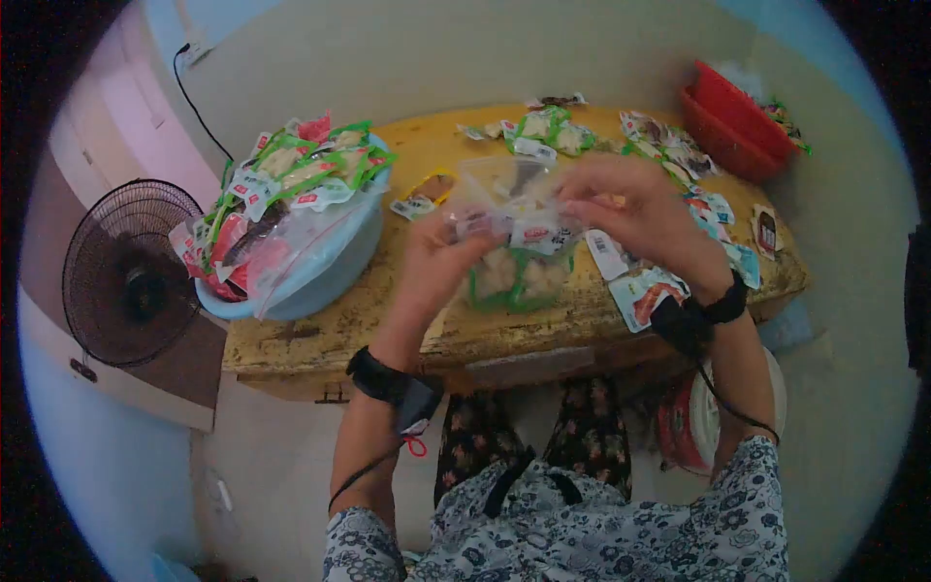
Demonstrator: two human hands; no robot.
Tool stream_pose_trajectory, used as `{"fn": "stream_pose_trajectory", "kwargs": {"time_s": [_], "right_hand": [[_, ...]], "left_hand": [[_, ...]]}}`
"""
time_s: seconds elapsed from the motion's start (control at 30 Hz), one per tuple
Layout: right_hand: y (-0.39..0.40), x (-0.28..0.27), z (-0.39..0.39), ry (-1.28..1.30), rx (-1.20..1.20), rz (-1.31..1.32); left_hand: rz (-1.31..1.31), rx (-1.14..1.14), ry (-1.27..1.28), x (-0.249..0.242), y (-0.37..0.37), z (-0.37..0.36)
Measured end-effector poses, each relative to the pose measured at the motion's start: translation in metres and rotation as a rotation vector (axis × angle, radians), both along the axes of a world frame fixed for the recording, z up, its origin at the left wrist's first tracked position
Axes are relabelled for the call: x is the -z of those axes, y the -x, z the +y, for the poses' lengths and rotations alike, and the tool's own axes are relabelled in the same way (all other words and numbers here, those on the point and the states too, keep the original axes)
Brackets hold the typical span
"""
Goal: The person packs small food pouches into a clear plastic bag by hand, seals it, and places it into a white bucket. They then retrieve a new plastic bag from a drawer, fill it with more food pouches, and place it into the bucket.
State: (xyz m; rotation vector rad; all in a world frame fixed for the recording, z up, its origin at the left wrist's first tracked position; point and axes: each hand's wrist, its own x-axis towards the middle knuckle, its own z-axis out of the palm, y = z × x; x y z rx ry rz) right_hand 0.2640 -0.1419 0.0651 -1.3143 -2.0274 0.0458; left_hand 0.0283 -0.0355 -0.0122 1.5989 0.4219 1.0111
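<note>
Here, left of the clear plastic bag [524, 228], sits a light-blue basin [344, 257] heaped past its rim with green-, red- and white-printed snack packets [281, 179], another see-through bag [315, 233] draped over its near side. Farther left, a black wire-cage fan [134, 274]. Close by the bag's left, a yellow-edged packet [425, 194] lies on the worn yellow tabletop [388, 325]; beyond the bag, green-edged packets [553, 131]. Off to its right, mixed pouches [708, 209] spread out, one of them orange-and-white [645, 296] nearer the body, and red plastic baskets [732, 131] stand at the far right. The packets crowd both sides of the bag.

And the bag itself, held up over the near part of the tabletop: transparent, crinkled, mouth upward, pale lumpy contents in green-trimmed packets at its bottom, a white label with red print higher up.

Now the hands! The left hand [441, 254] pinches the bag's left side, thumb pointing inward; the right hand [630, 209] comes in higher, knuckles up, thumb and fingers gripping the upper right edge.
</note>
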Motion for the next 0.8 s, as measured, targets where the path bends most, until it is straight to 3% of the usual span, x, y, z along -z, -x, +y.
{"fn": "stream_pose_trajectory", "kwargs": {"time_s": [0.07, 0.27, 0.37, 0.47, 0.57, 0.77, 0.8], "right_hand": [[0.005, -0.005, -0.003, -0.138, -0.053, 0.031], [0.015, 0.001, -0.01, -0.15, 0.022, 0.132], [0.018, 0.001, -0.012, -0.091, 0.046, 0.199], [0.01, 0.013, -0.007, -0.121, 0.116, 0.161], [0.025, 0.018, -0.008, -0.155, 0.093, 0.333], [0.035, 0.006, -0.003, -0.359, 0.09, 0.397], [0.033, 0.008, -0.002, -0.303, 0.074, 0.423]], "left_hand": [[-0.024, 0.042, 0.025, -0.009, 0.002, -0.001], [-0.015, 0.073, 0.032, 0.002, 0.004, -0.008], [0.053, 0.001, -0.066, 0.008, 0.013, -0.021], [0.095, -0.152, -0.238, 0.048, 0.012, -0.02], [0.154, -0.104, -0.164, 0.049, 0.01, -0.032], [0.111, -0.175, -0.067, 0.033, 0.006, -0.036], [0.263, -0.168, -0.089, 0.033, 0.009, -0.034]]}}
